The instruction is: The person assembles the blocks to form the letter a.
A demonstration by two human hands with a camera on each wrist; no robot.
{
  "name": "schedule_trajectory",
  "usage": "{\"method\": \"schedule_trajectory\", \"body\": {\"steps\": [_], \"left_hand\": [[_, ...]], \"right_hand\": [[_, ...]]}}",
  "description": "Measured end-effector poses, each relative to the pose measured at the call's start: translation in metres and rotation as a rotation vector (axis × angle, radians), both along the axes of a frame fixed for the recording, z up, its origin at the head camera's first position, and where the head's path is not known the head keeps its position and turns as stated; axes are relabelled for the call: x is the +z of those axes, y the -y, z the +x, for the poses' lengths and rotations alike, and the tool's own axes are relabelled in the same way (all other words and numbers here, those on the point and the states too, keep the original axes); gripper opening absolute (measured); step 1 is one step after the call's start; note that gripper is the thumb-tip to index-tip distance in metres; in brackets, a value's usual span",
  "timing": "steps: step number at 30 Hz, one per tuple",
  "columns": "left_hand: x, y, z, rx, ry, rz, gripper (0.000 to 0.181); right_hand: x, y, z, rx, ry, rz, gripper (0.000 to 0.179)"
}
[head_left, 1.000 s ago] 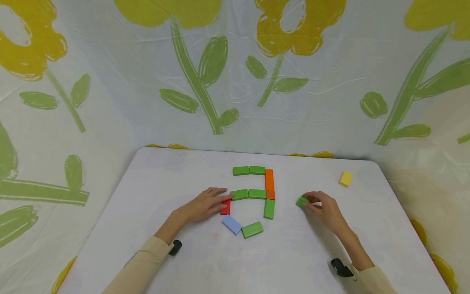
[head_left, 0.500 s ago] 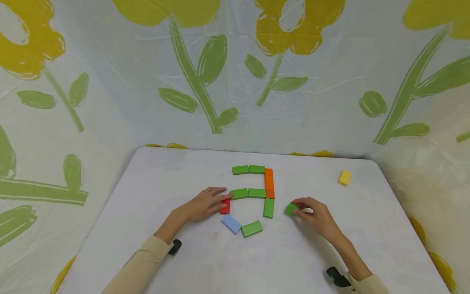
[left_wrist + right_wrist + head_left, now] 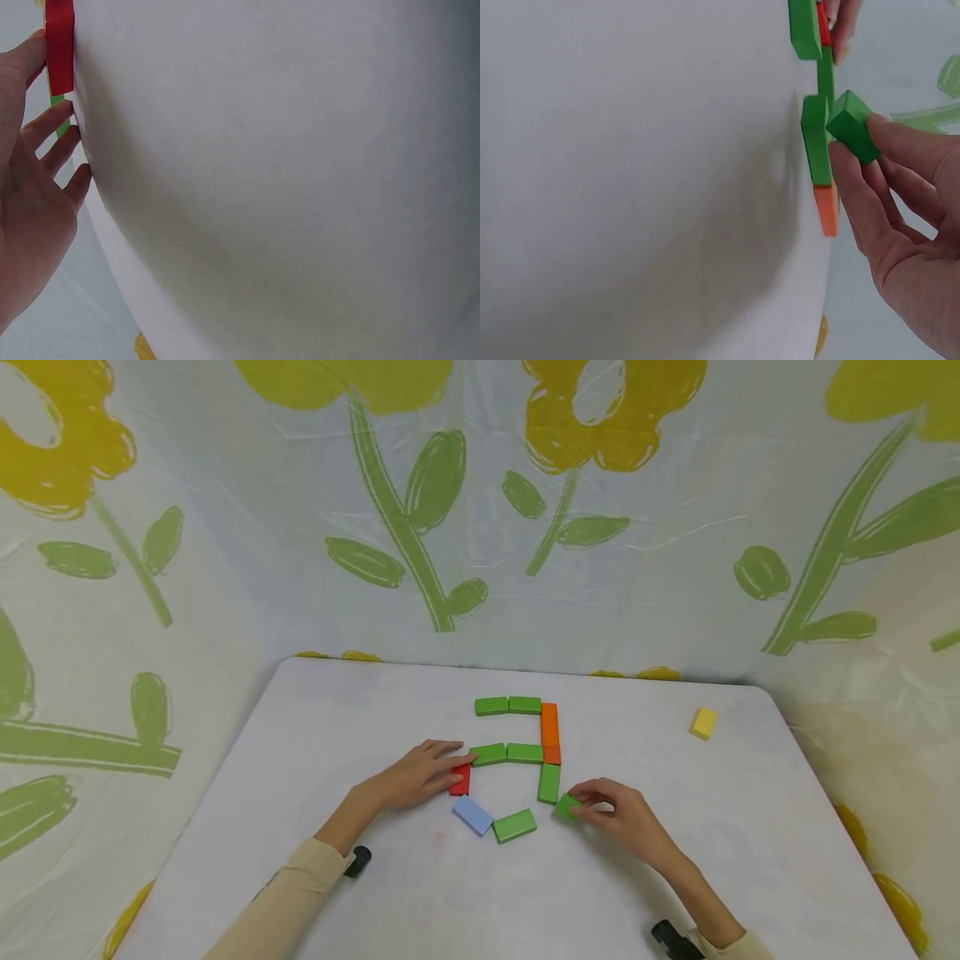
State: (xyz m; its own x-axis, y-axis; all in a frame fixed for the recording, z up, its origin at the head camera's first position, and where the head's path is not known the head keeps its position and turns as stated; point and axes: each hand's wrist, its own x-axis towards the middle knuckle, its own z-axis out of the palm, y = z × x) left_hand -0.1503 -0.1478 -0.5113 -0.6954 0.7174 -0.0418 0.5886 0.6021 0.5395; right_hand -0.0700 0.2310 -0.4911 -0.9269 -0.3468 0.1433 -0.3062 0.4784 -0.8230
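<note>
My right hand pinches a green block between thumb and fingers. In the head view that block is just right of a standing-apart row's lower green block; the right wrist view shows it tilted. My left hand rests at the left of the block outline, fingers extended, its thumb touching the red block and its index fingertip at a green block. Part of the red block is hidden by the fingers. Below it lie a light blue block and another green block.
Two green blocks, one being the far-left block, form the top row, beside an orange block. A yellow block lies alone at the right of the white table. Flower-printed cloth surrounds the table.
My right hand has carried the green block left and toward me, close to the outline's lower right. The left hand and the laid blocks have stayed put.
</note>
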Motion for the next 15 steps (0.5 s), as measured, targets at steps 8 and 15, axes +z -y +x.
{"method": "schedule_trajectory", "body": {"steps": [8, 15], "left_hand": [[-0.003, 0.002, -0.001, -0.001, -0.006, -0.003, 0.051], [-0.007, 0.002, -0.003, -0.005, -0.008, -0.015, 0.052]], "right_hand": [[-0.01, 0.012, 0.004, 0.0, 0.078, 0.005, 0.025], [-0.017, 0.018, 0.006, -0.035, 0.113, 0.019, 0.024]]}}
